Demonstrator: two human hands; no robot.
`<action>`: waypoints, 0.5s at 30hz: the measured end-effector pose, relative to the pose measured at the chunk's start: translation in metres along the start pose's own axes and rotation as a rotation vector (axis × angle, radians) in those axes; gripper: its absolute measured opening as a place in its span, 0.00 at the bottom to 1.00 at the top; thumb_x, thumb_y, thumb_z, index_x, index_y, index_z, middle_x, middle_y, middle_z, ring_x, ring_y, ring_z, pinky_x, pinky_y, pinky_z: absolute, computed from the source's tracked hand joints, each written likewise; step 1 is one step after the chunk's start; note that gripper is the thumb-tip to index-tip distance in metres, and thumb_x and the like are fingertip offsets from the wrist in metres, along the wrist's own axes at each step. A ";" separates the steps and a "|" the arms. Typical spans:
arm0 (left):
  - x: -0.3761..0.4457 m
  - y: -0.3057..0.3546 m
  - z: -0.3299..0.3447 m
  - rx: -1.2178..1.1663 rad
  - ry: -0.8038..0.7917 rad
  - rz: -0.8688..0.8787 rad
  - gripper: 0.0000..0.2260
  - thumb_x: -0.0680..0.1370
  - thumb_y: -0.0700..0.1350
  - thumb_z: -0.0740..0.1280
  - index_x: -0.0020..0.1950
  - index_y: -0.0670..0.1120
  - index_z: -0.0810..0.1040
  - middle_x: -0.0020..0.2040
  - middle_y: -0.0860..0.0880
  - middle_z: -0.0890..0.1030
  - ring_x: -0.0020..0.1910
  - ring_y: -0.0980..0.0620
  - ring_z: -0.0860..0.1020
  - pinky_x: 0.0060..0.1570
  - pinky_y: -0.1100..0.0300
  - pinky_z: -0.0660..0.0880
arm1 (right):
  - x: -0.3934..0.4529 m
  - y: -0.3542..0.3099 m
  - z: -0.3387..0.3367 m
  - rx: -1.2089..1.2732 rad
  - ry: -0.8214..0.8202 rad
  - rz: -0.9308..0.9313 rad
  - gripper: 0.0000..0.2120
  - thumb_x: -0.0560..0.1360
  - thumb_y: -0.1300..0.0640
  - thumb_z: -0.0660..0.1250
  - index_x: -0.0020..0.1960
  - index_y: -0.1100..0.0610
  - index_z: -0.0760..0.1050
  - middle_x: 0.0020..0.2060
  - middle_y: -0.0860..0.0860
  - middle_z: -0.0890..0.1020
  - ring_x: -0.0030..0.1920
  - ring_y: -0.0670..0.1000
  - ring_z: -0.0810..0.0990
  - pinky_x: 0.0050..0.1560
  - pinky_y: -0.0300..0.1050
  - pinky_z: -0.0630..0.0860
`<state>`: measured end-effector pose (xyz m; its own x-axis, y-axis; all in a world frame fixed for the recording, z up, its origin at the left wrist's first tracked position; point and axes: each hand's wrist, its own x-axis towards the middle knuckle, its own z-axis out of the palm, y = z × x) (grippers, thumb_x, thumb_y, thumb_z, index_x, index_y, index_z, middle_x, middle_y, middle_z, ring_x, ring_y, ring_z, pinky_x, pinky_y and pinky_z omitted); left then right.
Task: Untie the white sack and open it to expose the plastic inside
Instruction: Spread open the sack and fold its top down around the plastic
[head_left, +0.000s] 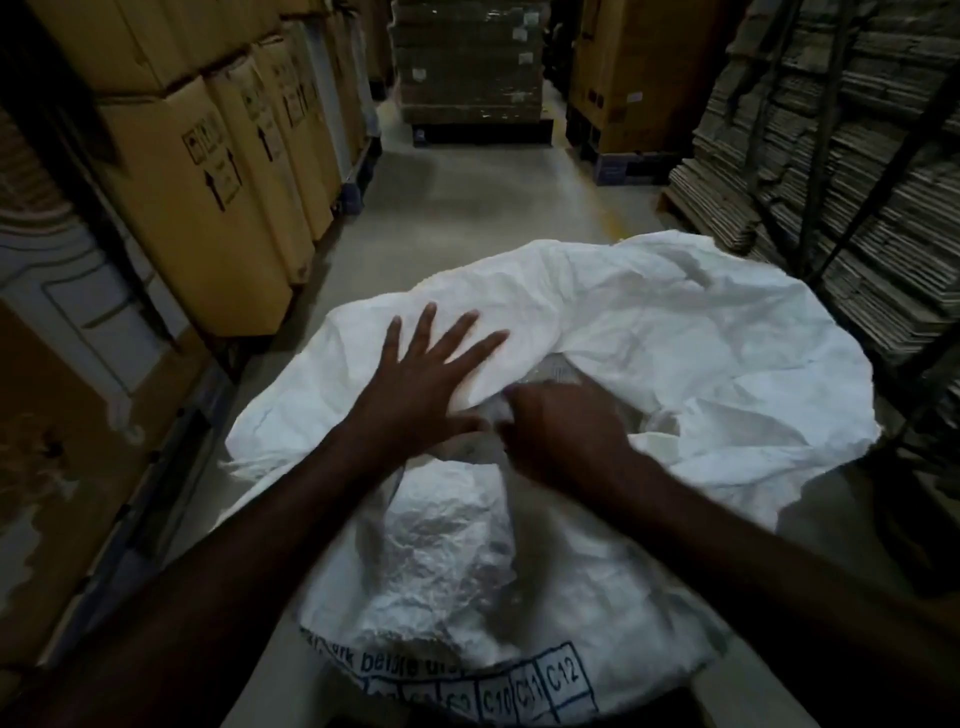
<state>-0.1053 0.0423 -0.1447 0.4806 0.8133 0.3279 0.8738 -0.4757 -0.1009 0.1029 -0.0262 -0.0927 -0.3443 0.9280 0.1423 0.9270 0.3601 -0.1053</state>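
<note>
A large white woven sack (675, 332) lies in front of me on the aisle floor, its mouth spread wide and its top flap folded away from me. Crinkled clear plastic (447, 540) shows inside the opening, below my hands. My left hand (426, 374) lies flat on the sack's fabric with fingers spread. My right hand (561, 431) is curled at the inner edge of the opening, its fingers closed on a fold of sack fabric and plastic; motion blur hides the exact grip. Blue printed boxes marked C10 to C12 (540, 691) run along the near rim.
Tall cardboard boxes (208, 208) on pallets line the left of the aisle. Stacks of flat cardboard (857, 182) in a metal rack stand at the right. A wrapped pallet (467, 67) stands at the far end. Grey floor (467, 208) stretches beyond the sack.
</note>
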 end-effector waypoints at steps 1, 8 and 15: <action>-0.001 0.001 0.000 0.026 -0.037 0.031 0.47 0.72 0.78 0.61 0.86 0.67 0.43 0.89 0.53 0.48 0.86 0.33 0.48 0.78 0.25 0.52 | -0.018 -0.014 0.005 0.042 -0.046 -0.049 0.16 0.81 0.43 0.63 0.61 0.51 0.80 0.54 0.54 0.85 0.54 0.59 0.85 0.51 0.51 0.81; -0.006 -0.004 0.001 0.020 -0.221 -0.156 0.38 0.82 0.47 0.63 0.82 0.75 0.48 0.88 0.59 0.44 0.86 0.30 0.48 0.77 0.25 0.58 | -0.102 -0.051 0.019 0.157 -0.187 -0.145 0.24 0.84 0.33 0.51 0.71 0.46 0.70 0.61 0.48 0.80 0.56 0.56 0.84 0.50 0.52 0.80; 0.021 -0.018 -0.005 -0.051 -0.322 -0.260 0.32 0.85 0.51 0.61 0.82 0.75 0.51 0.88 0.58 0.45 0.86 0.33 0.47 0.78 0.23 0.52 | -0.164 -0.060 0.023 0.060 -0.320 -0.225 0.27 0.86 0.38 0.46 0.82 0.45 0.61 0.78 0.51 0.71 0.69 0.56 0.79 0.63 0.55 0.78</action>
<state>-0.1112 0.0660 -0.1310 0.2497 0.9680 0.0252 0.9683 -0.2497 -0.0042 0.1003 -0.1974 -0.1318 -0.5756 0.8048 -0.1448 0.8160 0.5538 -0.1654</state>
